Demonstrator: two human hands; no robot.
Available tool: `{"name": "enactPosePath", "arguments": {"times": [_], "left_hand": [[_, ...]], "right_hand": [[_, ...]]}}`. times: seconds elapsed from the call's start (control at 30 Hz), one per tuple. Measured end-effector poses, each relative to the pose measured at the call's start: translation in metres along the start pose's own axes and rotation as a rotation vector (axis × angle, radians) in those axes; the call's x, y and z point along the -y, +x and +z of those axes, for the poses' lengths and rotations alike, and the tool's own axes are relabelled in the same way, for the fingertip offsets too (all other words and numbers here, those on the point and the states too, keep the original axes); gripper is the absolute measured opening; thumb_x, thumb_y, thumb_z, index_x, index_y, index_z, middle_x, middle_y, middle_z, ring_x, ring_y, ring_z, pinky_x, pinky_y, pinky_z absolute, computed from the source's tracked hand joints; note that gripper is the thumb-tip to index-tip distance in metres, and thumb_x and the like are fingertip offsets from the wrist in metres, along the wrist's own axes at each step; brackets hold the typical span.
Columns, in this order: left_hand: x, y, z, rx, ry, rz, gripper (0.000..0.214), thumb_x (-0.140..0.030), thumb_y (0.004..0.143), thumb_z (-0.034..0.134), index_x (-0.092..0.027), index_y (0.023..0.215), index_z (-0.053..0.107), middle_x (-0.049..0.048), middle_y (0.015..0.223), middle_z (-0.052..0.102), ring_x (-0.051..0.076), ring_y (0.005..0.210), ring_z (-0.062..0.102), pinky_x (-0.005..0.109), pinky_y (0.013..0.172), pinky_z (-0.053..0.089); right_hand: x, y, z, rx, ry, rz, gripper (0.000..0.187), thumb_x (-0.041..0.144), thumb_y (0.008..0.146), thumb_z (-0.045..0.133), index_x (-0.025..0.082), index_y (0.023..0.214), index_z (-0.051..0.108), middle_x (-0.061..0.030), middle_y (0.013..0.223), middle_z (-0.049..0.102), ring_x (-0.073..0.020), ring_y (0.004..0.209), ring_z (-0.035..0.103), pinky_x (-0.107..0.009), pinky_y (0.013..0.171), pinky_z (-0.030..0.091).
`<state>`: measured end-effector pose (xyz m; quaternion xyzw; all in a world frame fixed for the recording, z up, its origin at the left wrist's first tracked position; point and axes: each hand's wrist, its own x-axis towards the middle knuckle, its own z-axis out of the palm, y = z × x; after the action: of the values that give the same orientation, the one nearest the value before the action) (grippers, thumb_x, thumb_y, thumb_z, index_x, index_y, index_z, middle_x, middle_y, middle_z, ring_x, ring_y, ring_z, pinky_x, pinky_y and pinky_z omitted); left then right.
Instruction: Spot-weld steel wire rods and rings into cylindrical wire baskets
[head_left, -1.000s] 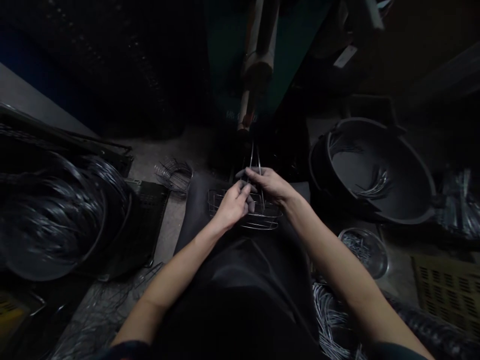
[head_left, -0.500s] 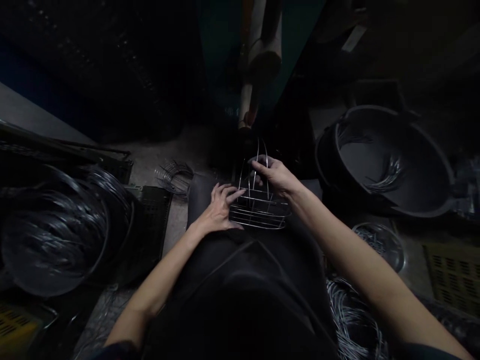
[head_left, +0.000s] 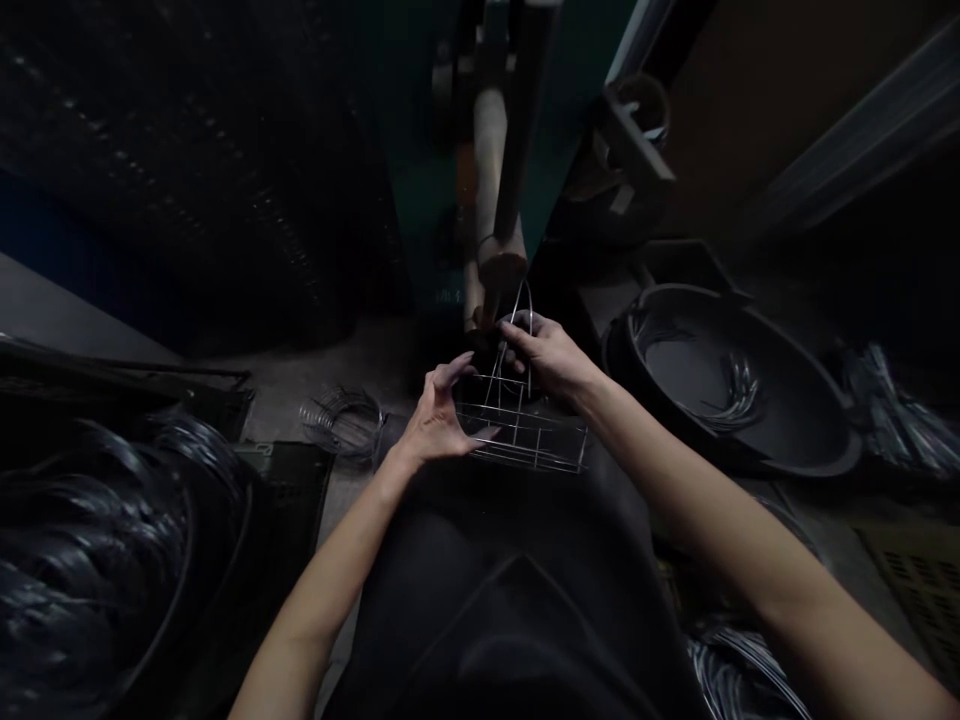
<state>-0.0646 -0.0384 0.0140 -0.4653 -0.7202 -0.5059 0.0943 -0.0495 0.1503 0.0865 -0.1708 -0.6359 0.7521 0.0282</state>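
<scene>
Wire basket (head_left: 538, 430) shifts nearer machine rods (head_left: 501, 250), apparently bringing work up to them, above dark-clad lap (head_left: 525, 590); right hand (head_left: 551, 355) pinches upright wire loop (head_left: 529, 300); left hand (head_left: 435, 415), thumb and fingers spread, flanks basket's left end, contact unclear.

Wire frame (head_left: 517, 424): glossy metal. Right tub (head_left: 799, 405): matt, plastic-looking. Lap covering (head_left: 517, 620): smooth, faint sheen. Left wires (head_left: 97, 540): shiny metal.

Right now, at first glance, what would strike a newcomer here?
The shiny wire frame between the left hand and the right hand, at the centre, stands out first. Higher in view, a pale cylinder points toward it. To the right sits a big dark tub with bent wires inside.
</scene>
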Motion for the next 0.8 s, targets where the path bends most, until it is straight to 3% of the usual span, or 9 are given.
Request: {"name": "enactPosePath", "arguments": {"times": [0.17,0.8], "left_hand": [[0.013,0.008,-0.005,-0.045,-0.004,0.004,0.108,-0.035,0.06,0.084,-0.026,0.143,0.014,0.0131,0.118,0.053,0.027,0.104,0.058,0.051,0.092,0.048],[0.032,0.035,-0.021,-0.035,-0.023,0.032,0.112,-0.038,0.059,0.085,-0.028,0.144,0.013,0.0139,0.125,0.051,0.028,0.106,0.057,0.052,0.094,0.046]], "right_hand": [[0.006,0.019,0.007,0.028,-0.026,-0.052,0.023,0.031,0.079,0.071,0.017,0.08,0.053,0.0063,0.057,0.053,-0.0035,0.041,0.043,-0.015,0.035,0.031],[0.009,0.049,0.012,0.015,-0.077,-0.119,0.042,0.045,0.061,0.079,0.02,0.075,0.048,0.0068,0.05,0.05,-0.0062,0.041,0.042,-0.019,0.037,0.032]]}}
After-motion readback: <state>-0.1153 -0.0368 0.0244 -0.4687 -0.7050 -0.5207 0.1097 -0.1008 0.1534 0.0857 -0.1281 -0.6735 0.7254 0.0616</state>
